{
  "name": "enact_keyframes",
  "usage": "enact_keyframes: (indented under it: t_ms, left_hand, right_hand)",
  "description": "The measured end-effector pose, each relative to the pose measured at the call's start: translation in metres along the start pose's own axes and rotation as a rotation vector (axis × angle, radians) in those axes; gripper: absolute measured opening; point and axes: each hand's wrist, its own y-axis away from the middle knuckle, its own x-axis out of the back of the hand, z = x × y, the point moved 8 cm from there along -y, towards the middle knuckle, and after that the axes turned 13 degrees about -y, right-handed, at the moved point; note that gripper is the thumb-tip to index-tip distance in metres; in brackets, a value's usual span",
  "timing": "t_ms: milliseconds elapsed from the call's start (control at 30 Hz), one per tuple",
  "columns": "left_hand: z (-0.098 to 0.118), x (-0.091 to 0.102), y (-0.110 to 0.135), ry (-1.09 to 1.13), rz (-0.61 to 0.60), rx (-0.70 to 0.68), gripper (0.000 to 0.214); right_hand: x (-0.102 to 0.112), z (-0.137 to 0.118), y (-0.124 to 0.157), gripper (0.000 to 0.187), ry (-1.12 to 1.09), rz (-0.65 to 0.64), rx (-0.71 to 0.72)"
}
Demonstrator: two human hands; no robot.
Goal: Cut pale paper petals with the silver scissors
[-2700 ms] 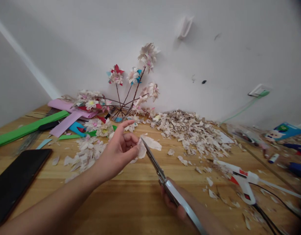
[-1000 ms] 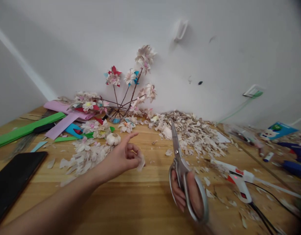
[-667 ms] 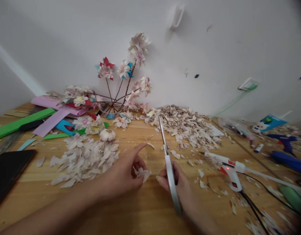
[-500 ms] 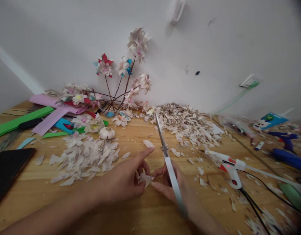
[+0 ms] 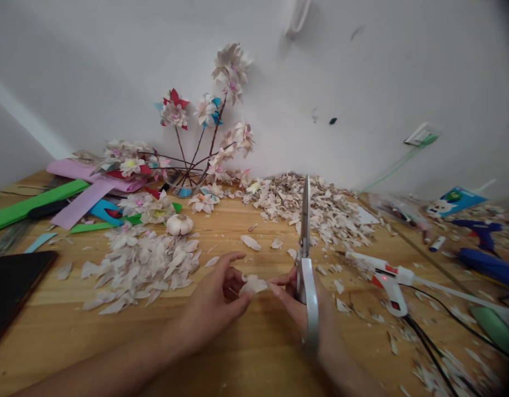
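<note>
My left hand [image 5: 215,300] pinches a small pale petal piece [image 5: 253,284] low over the wooden table [image 5: 246,353]. My right hand [image 5: 299,300] grips grey-handled scissors [image 5: 306,259], blades closed and pointing away from me, while its fingertips also touch the petal piece. A heap of cut pale petals [image 5: 142,263] lies to the left of my hands, with a garlic bulb [image 5: 179,224] behind it.
A white glue gun [image 5: 389,278] with a black cord lies on the right. A big pile of pale scraps [image 5: 316,207] sits by the wall, beside finished flowers on stems [image 5: 208,121]. Coloured paper strips [image 5: 39,204] and a black phone [image 5: 10,286] lie at left.
I stopped cutting and swung the scissors upright. Both hands dropped closer to me and came together on the petal piece; the right fingertips now touch it.
</note>
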Motion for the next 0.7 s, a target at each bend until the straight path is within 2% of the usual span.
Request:
enact_keyframes:
  t_ms: [100, 233, 500, 633, 700]
  left_hand:
    - [-0.001, 0.002, -0.001, 0.125, 0.085, 0.035, 0.042]
    - [-0.001, 0.011, -0.004, 0.240, 0.179, 0.069, 0.045]
    - [-0.003, 0.012, -0.007, 0.482, 0.201, 0.193, 0.053]
    - [-0.002, 0.034, -0.012, 0.552, 0.298, 0.217, 0.048]
    - [0.000, 0.051, -0.015, 0.611, 0.385, 0.205, 0.042]
  right_hand:
    - [0.001, -0.001, -0.001, 0.031, -0.007, -0.004, -0.003]
    - [-0.003, 0.002, 0.001, 0.028, 0.020, -0.041, -0.015]
    - [0.000, 0.014, 0.000, 0.035, -0.057, -0.026, -0.097]
    - [0.003, 0.011, -0.003, 0.035, -0.064, -0.087, -0.134]
    - [0.004, 0.009, -0.003, 0.032, 0.021, -0.154, -0.127]
